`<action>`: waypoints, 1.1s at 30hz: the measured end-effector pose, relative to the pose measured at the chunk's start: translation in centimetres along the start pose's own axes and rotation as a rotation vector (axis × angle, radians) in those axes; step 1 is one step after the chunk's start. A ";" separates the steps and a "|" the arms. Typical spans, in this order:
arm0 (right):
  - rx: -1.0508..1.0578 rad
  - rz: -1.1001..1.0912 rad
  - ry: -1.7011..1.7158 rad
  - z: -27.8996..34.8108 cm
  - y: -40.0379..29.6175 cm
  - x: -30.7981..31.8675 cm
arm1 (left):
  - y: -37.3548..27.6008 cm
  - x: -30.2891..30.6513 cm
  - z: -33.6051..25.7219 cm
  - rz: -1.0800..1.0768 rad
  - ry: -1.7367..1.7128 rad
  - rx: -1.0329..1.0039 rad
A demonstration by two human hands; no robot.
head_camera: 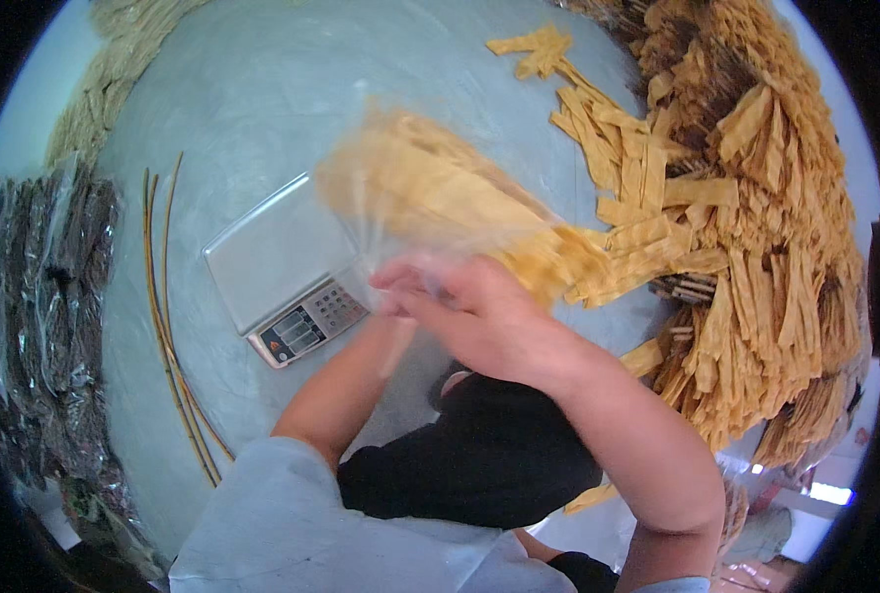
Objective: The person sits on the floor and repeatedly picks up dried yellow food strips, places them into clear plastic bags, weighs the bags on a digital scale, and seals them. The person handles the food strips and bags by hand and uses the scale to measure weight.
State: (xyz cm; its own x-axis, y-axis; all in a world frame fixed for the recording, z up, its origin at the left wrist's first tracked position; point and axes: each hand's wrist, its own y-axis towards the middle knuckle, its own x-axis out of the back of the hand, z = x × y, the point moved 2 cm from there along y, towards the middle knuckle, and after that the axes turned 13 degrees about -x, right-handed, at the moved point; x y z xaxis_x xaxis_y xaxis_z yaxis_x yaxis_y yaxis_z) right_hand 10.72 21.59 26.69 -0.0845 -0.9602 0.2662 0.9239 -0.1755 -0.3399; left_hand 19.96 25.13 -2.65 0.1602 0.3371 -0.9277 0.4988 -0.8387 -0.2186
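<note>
A clear plastic bag (pixel 369 226) holds a bundle of flat, yellow dried strips (pixel 440 185), probably dried bean-curd sticks. The bag is blurred, and its folds draw together at my hands. My right hand (pixel 488 307) is closed around the gathered plastic. Close against it, my left hand (pixel 395 278) also grips the plastic, though blur and the right hand hide part of its fingers. The bundle slants from beyond the hands down to the right, over the grey surface (pixel 262 96). Just left of the bag stands a digital scale (pixel 284 256) with a flat metal pan and a keypad.
A large heap of loose yellow strips (pixel 758 296) lines the right side, with stray strips (pixel 610 141) spreading inward. Several thin canes (pixel 162 319) lie left of the scale. Dark goods in clear plastic (pixel 47 319) are stacked at the left edge. Pale strands (pixel 106 81) lie at the upper left.
</note>
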 end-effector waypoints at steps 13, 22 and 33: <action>-0.257 -0.054 -0.112 -7.9 12.1 -14.9 | -9.5 15.5 -17.7 -0.903 -0.030 -0.412; 0.102 -0.312 0.078 6.3 -3.4 -4.4 | -18.8 17.8 -7.7 -0.697 -0.097 -0.135; 0.383 -0.886 0.090 2.3 -15.4 -6.2 | -25.5 16.6 2.4 -0.727 0.389 0.461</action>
State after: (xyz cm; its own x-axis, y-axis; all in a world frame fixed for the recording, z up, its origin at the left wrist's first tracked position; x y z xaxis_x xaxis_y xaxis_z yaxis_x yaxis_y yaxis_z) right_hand -2.10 30.70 32.36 -0.8220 -0.5297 0.2092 0.5692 -0.7761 0.2714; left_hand 7.84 51.11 -13.16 0.2566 0.8931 -0.3694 0.2158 -0.4255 -0.8789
